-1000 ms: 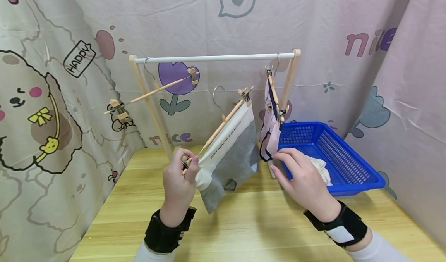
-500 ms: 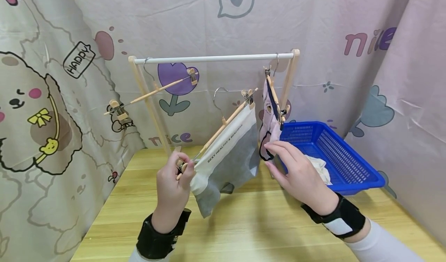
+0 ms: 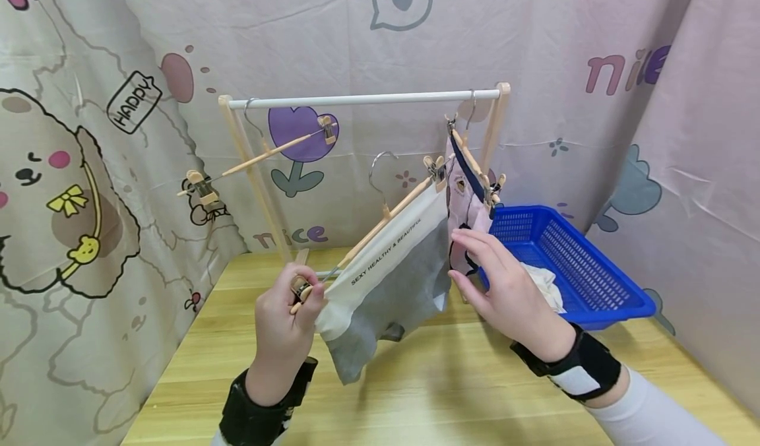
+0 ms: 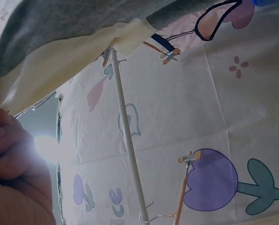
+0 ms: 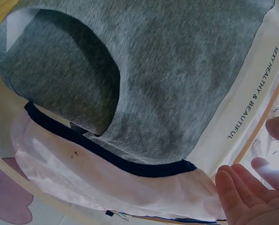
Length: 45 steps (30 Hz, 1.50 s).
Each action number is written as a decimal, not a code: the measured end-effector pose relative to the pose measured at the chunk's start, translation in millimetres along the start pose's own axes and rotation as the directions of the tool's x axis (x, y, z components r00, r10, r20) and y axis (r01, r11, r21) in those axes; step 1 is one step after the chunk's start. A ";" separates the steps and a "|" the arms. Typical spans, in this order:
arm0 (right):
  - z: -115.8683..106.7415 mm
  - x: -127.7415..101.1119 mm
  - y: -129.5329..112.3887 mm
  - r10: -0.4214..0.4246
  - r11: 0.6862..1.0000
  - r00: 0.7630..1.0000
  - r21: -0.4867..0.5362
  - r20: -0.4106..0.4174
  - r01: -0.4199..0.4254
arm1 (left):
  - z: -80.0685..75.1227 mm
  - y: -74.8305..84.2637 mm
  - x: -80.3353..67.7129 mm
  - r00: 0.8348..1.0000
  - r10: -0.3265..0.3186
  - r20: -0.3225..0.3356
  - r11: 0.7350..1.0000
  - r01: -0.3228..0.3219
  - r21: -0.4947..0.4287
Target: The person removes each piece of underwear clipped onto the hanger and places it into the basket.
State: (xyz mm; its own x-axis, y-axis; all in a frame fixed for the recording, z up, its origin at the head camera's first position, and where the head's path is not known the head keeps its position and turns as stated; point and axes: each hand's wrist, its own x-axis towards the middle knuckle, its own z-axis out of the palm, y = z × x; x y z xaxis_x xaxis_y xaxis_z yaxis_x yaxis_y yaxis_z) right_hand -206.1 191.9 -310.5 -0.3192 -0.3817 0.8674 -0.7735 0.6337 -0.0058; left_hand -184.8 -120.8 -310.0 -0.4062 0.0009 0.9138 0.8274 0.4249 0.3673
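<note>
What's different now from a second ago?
The left hand, gripping the low clip end of the hanger, drew it down and left, while the hanger's far end with the grey underwear swung right toward the pink garment. The right hand rose, fingers open. Rail and blue basket stayed put.

A wooden-framed rack with a white rail (image 3: 362, 99) is set on the counter (image 3: 415, 393); a blue plastic mesh basket (image 3: 570, 261) lies at its right.
</note>
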 end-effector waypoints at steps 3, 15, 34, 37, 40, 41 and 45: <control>-1.4 1.0 0.7 0.014 1.000 1.000 0.005 0.015 -0.014 | -3.8 -2.4 0.7 1.000 0.003 0.005 1.000 -0.003 -0.007; -3.9 4.4 7.1 0.112 0.992 0.994 0.056 0.014 -0.112 | -14.9 -13.8 4.8 0.999 0.036 0.040 0.997 -0.033 -0.075; -23.6 16.5 3.5 0.408 0.865 0.904 0.263 0.127 -0.427 | -24.4 -26.5 2.4 0.982 0.150 0.115 0.969 -0.124 -0.213; -27.6 19.7 2.5 0.441 0.825 0.886 0.322 0.147 -0.464 | -25.4 -26.1 2.8 0.979 0.163 0.125 0.964 -0.131 -0.230; -31.4 22.7 2.1 0.474 0.795 0.866 0.345 0.158 -0.498 | -26.7 -26.0 3.4 0.976 0.164 0.144 0.963 -0.126 -0.239; -32.7 23.4 2.2 0.484 0.789 0.860 0.344 0.162 -0.509 | -27.2 -26.1 3.4 0.975 0.162 0.152 0.963 -0.123 -0.241; -36.1 23.8 4.0 0.521 0.773 0.830 0.304 0.198 -0.558 | -28.6 -28.2 2.1 0.972 0.151 0.179 0.965 -0.106 -0.240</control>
State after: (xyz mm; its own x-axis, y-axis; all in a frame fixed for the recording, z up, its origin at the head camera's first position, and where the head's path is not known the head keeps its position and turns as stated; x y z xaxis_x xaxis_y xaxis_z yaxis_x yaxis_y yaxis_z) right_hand -197.0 209.7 -271.9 -0.7766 -0.1195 0.6185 -0.5858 0.4981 -0.6393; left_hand -197.8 -158.7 -313.5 -0.3392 0.2269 0.9129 0.9345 0.1927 0.2993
